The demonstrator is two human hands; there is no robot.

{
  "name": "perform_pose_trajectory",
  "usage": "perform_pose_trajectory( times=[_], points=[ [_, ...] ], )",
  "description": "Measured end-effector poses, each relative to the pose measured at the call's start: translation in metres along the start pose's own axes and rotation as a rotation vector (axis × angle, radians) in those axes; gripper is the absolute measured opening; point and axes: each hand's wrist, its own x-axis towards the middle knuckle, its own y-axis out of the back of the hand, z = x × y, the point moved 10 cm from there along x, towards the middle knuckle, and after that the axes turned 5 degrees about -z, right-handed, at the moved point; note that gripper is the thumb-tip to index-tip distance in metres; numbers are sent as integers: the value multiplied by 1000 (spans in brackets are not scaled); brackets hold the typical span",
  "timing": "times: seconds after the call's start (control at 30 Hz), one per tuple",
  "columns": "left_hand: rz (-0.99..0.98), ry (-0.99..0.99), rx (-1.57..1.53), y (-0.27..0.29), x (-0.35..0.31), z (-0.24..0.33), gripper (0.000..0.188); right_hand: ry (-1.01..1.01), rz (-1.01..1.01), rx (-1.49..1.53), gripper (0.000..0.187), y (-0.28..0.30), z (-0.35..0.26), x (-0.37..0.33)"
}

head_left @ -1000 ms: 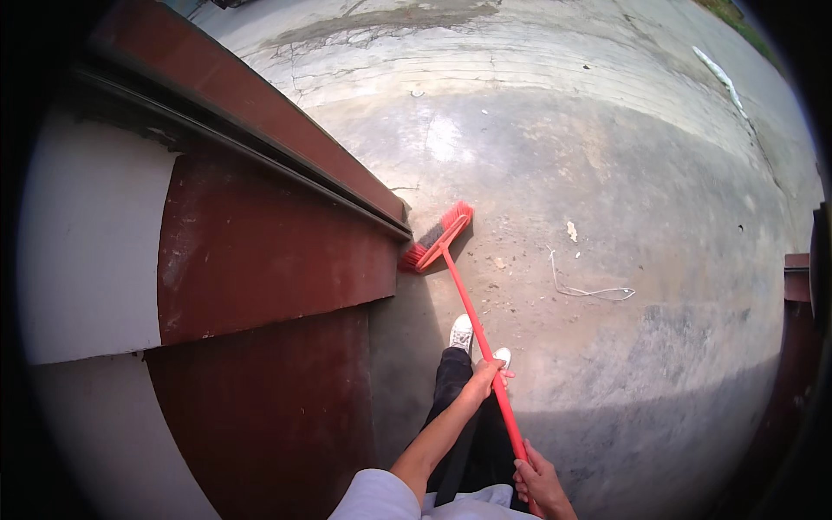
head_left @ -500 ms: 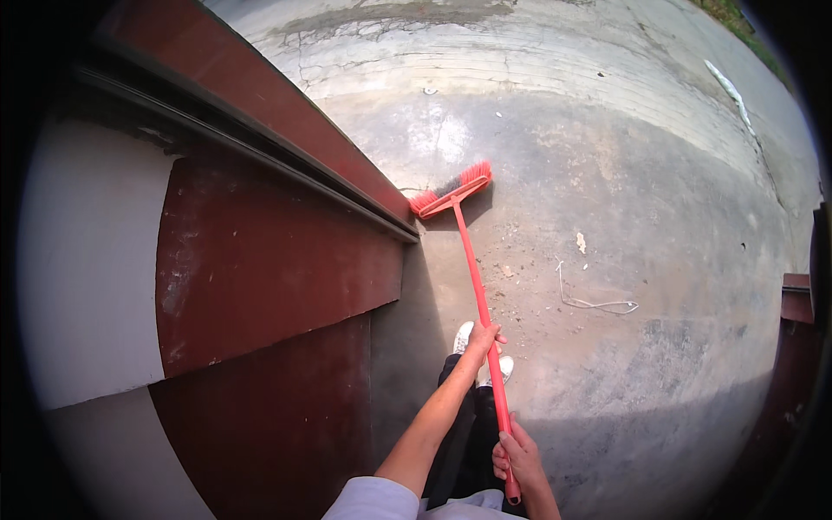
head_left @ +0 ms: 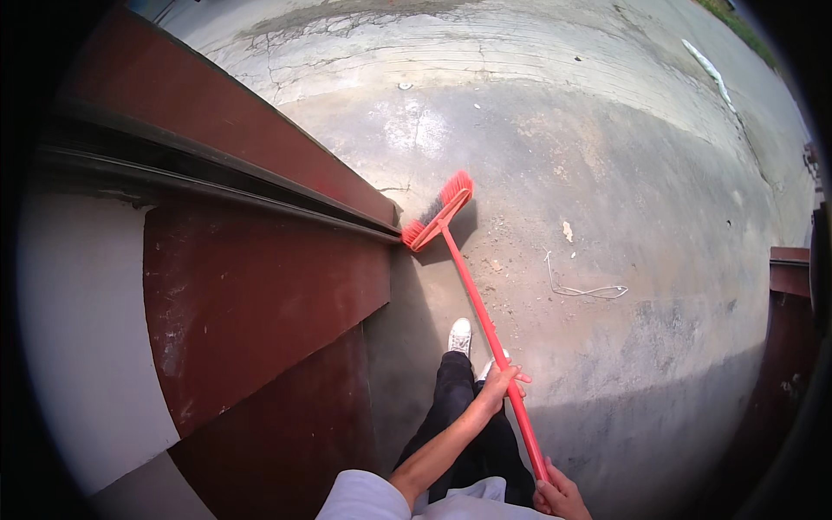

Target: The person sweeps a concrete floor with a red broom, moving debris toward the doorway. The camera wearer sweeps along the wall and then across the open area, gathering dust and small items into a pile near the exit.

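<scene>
We grip the red broom point(head_left: 472, 286) with both hands: left hand point(head_left: 501, 384) wrapped mid-handle, right hand point(head_left: 559, 494) closed near its end. Its bristles rest far ahead, beside the dark red wall point(head_left: 260, 286); we draw steadily toward our shoes, keeping them flat.

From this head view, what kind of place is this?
Probably an outdoor concrete yard beside a building or gate. Cracked, sunlit concrete ground, a dark red metal wall with a rail along it, and both hands, left hand and right hand, gripping a red broom near debris.
</scene>
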Motion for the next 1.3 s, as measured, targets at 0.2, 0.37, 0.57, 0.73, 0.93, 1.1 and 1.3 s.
perform_pose_trajectory(
  times=[0.2, 0.37, 0.57, 0.73, 0.93, 1.1, 1.3],
  points=[
    [-71, 237, 15, 0, 13, -52, 21, 43, 77, -55, 45, 11, 0, -7],
    [-100, 244, -114, -53, -29, -49, 45, 698, 161, -834, 44, 4, -54, -74],
    [29, 278, -195, 7, -39, -73, 21, -225, 13, 16, 43, -5, -36, -61],
    [-47, 367, -193, -31, -23, -109, 23, -203, 133, -10, 45, 16, -24, -74],
    [-191, 234, -176, -101, -30, -99, 37, -144, 234, -5, 45, 34, -8, -118],
    [-191, 84, -185, -87, -51, -96, 21, -86, 135, 85, 45, 65, 39, -128],
    [-12, 52, 15, -58, -69, -207, 13, 276, 177, -732, 39, 191, 159, -142]
  ],
)
